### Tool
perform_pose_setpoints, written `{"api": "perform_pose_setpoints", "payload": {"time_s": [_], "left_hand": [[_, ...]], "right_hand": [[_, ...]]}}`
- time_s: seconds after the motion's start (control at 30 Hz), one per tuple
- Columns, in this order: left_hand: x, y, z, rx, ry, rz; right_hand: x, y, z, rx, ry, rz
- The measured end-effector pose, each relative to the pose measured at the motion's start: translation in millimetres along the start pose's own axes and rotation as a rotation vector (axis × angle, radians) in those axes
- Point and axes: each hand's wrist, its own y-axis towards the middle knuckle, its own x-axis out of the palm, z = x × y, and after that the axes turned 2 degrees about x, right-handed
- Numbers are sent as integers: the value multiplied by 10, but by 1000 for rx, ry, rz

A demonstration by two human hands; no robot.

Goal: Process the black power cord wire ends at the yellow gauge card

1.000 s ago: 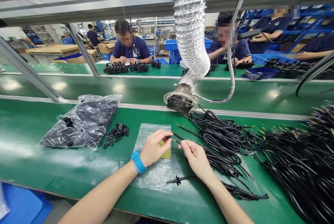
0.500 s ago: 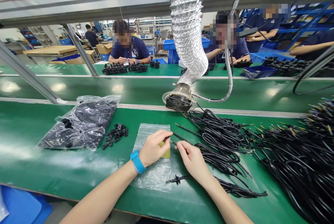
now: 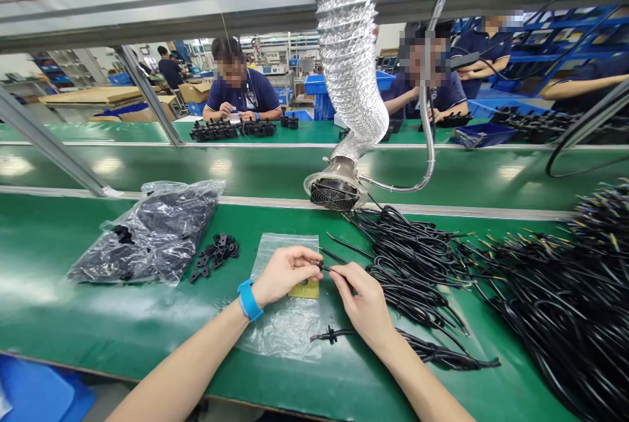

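My left hand (image 3: 282, 276), with a blue wristband, pinches a small black plastic part (image 3: 321, 265) between thumb and fingertips. From the right, my right hand (image 3: 362, 301) grips a black cable (image 3: 329, 269) close to its end. The cable end meets the small part; how far it goes in is too small to tell. Beneath both hands lies a clear zip bag (image 3: 282, 337) with a yellow piece (image 3: 307, 289) on or in it. Nearer to me, another cable carries a similar black part (image 3: 331, 335) near its stripped end.
Left of the hands are loose black parts (image 3: 216, 257) and a clear bag of black parts (image 3: 157, 229). Coiled black cables (image 3: 407, 251) lie to the right, with a larger heap (image 3: 565, 297) beyond. A fume duct (image 3: 344, 183) hangs overhead. Co-workers sit across the green bench.
My left hand has come slightly down and tilted, its fingers now closing on the black part. The cable end in my right hand has met that part.
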Motion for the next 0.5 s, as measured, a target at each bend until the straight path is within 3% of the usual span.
{"api": "perform_pose_setpoints", "payload": {"time_s": [0.3,0.5], "left_hand": [[69,-83,34,294,436,16],[132,-90,24,416,464,-36]], "right_hand": [[1,-22,11,-4,-16,-104],[22,-5,9,14,45,-174]]}}
